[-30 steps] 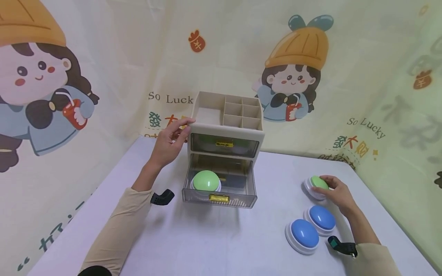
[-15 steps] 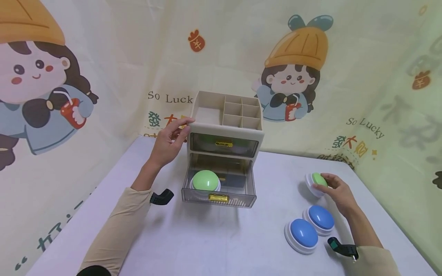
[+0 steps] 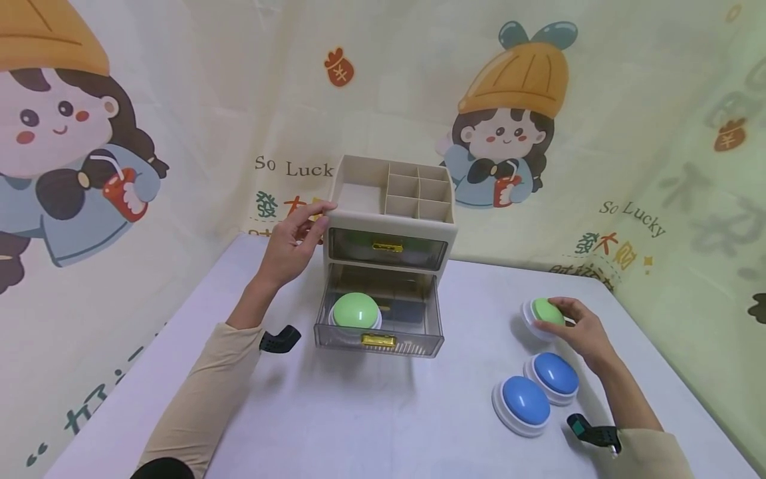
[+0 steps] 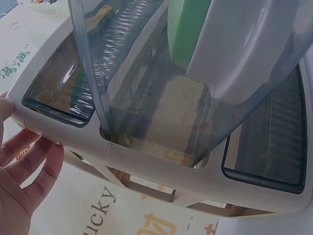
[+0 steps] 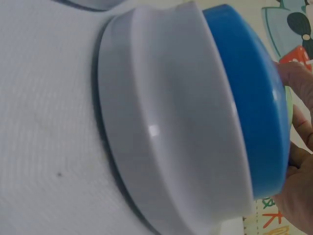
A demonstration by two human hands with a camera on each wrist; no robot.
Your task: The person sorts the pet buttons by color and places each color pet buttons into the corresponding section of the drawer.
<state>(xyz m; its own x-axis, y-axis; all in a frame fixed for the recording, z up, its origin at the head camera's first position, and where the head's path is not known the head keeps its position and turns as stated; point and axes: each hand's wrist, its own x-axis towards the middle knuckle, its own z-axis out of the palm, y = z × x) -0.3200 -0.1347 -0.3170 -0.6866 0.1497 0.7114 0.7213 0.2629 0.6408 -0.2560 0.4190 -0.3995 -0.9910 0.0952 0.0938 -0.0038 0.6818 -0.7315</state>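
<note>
A cream desktop drawer cabinet (image 3: 391, 223) stands at the table's middle back. One smoky clear drawer (image 3: 413, 344) with a gold handle is pulled out, and a green dome push button (image 3: 356, 311) on a white base sits in its left side. My left hand (image 3: 286, 251) rests on the cabinet's upper left corner; the left wrist view shows its fingers (image 4: 43, 164) against the cabinet edge. Over at the right, my right hand (image 3: 583, 332) pinches a second green push button (image 3: 546, 311), tilted. A blue push button (image 5: 259, 98) mostly hides that grip in the right wrist view.
Two blue push buttons, a nearer one (image 3: 526, 400) and a farther one (image 3: 556, 374), stand close together before the right hand. An upper drawer (image 3: 359, 246) is closed. Divided compartments (image 3: 419, 193) top the cabinet. A printed cloth (image 3: 395, 100) hangs behind the white table (image 3: 359, 426).
My right hand has tilted the green push button up from the tabletop and shifted it slightly left. The left hand stays at the cabinet corner.
</note>
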